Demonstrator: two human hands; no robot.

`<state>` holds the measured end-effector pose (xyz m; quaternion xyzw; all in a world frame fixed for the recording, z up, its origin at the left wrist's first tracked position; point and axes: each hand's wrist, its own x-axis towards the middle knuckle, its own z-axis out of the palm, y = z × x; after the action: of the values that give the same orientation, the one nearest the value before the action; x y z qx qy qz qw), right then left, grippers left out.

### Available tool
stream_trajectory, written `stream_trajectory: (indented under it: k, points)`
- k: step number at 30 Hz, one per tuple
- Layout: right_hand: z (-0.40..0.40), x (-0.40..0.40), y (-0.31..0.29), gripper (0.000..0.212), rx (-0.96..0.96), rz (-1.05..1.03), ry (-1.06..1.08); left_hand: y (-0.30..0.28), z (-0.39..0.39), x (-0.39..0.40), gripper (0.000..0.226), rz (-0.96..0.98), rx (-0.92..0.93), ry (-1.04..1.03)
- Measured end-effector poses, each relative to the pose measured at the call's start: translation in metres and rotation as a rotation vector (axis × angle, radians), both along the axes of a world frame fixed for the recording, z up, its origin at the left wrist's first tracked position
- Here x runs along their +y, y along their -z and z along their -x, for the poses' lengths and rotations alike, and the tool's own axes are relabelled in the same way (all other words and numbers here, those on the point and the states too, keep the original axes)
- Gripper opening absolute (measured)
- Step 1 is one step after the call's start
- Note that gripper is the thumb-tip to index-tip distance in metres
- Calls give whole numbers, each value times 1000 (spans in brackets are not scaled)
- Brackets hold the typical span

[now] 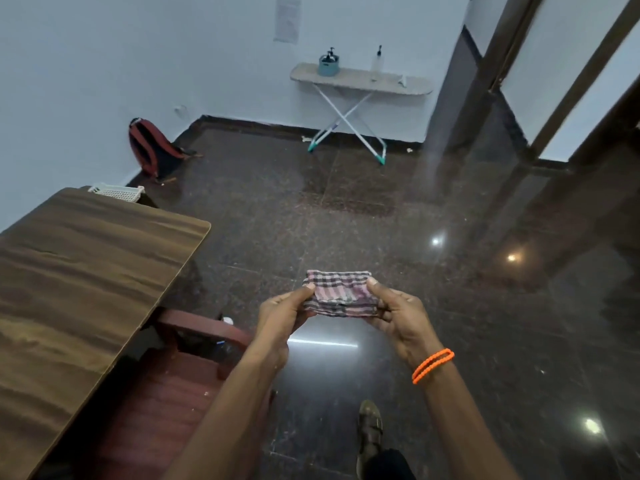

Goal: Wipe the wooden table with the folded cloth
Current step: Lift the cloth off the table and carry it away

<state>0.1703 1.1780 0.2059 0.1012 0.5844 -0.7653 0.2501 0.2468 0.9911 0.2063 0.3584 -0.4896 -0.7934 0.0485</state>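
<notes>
Left hand (282,308) and right hand (394,311) each pinching an end of the folded checked cloth (337,294), well apart from the wooden table (79,271). Likely to unfold if either pinch loosens.

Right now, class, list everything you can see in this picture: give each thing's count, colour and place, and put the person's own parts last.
wooden table: one, brown, left side.
folded cloth: one, pink and dark checked, held over the floor, right of the table.
chair: one, dark red, beside the table's near edge.
basket: one, white, behind the table's far end.
backpack: one, red and dark, against the left wall.
ironing board: one, pale top with white legs, at the far wall.
pump bottles: two, one dark, one clear, on the ironing board.
paper: one, white, on the far wall.
bracelet: one, orange, right wrist.
sandal: one, brown, bottom centre.
left hand: pinches the cloth's left end.
right hand: pinches the cloth's right end.
</notes>
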Motion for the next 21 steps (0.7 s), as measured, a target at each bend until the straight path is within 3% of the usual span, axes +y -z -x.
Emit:
stream_trajectory:
  k: [4,11,21]
  points:
    - [74,2,-8,33,2,7,-61,-13,66,12,19,19,-26,-91]
    - [191,-16,-22,41,15,22,-213,-28,157,8,13,30,-64,-220]
    - [346,-128,-6,36,-22,16,-415,-5,278,-83,19,6,-79,-392]
